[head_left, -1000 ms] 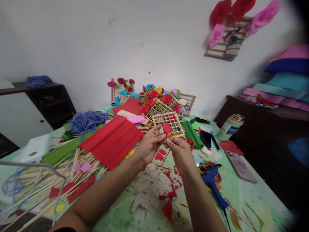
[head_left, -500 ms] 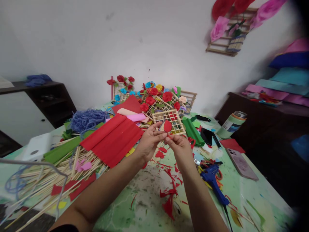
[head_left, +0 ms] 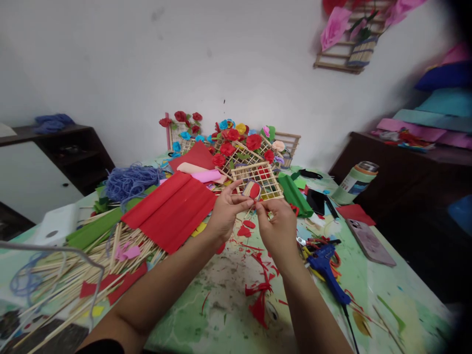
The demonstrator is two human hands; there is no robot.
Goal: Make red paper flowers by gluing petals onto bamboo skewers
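Observation:
Both of my hands meet over the middle of the table, fingertips almost touching. A small rounded red paper petal (head_left: 255, 190) stands up just above them. My left hand (head_left: 229, 210) pinches at the petal's lower end, its index finger raised. From the other side my right hand (head_left: 278, 221) is closed, thumb and fingers pressed together at the same lower end. The fingertips hide the petal's base. Below the hands lie loose red petals (head_left: 244, 231) and red paper scraps (head_left: 261, 287). Behind stands a wooden stick lattice (head_left: 271, 177).
A red crepe paper sheet (head_left: 171, 209) covers thin sticks (head_left: 92, 265) on the left, near blue yarn (head_left: 130, 183). At right lie a blue glue gun (head_left: 326, 273), scissors (head_left: 301, 241), a phone (head_left: 370, 242) and a bottle (head_left: 356, 183). Paper flowers (head_left: 230, 135) stand at the back.
My right hand has turned and its fingers have closed in more tightly. The red petal has shifted slightly and shows less of its face. The view has tilted slightly downward.

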